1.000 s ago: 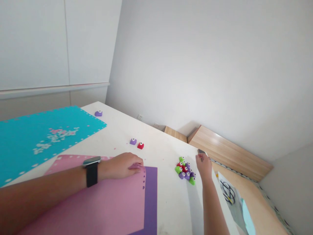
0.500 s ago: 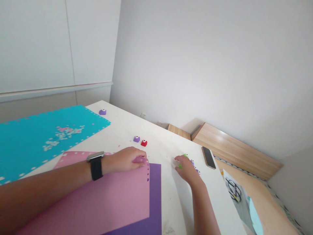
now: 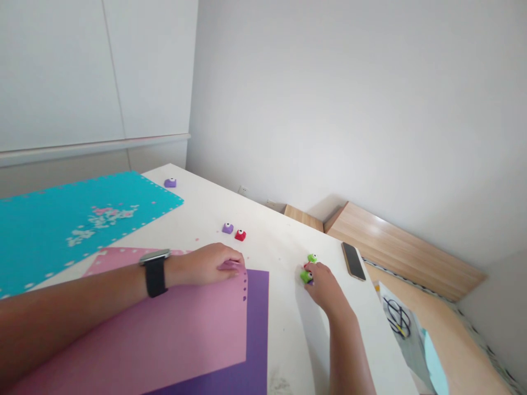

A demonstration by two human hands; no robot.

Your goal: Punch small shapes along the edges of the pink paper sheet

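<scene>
Pink paper (image 3: 197, 329), with small shapes punched along its edges, lies over a purple sheet (image 3: 257, 318). My left hand (image 3: 214, 263), a watch on its wrist, pinches the pink paper near its upper right corner, where the edge curls up. My right hand (image 3: 323, 282) is down on a cluster of small craft punches, fingers closed round one that they mostly hide; a bit of red shows at the fingertips. One green punch (image 3: 312, 258) sits just beyond the fingers, another green punch (image 3: 305, 276) beside them. Purple shows under the hand.
A purple punch (image 3: 228, 228) and a red punch (image 3: 240, 235) stand beyond the pink paper. Another purple punch (image 3: 170, 182) is near the far corner. Paper bits lie on a blue sheet (image 3: 49, 214). A phone (image 3: 353, 261) rests by the table's right edge.
My right hand's fingers, spread beside the punches before, have closed in among them, uncovering the green ones. My left hand keeps its pinch on the pink paper. The view has shifted slightly.
</scene>
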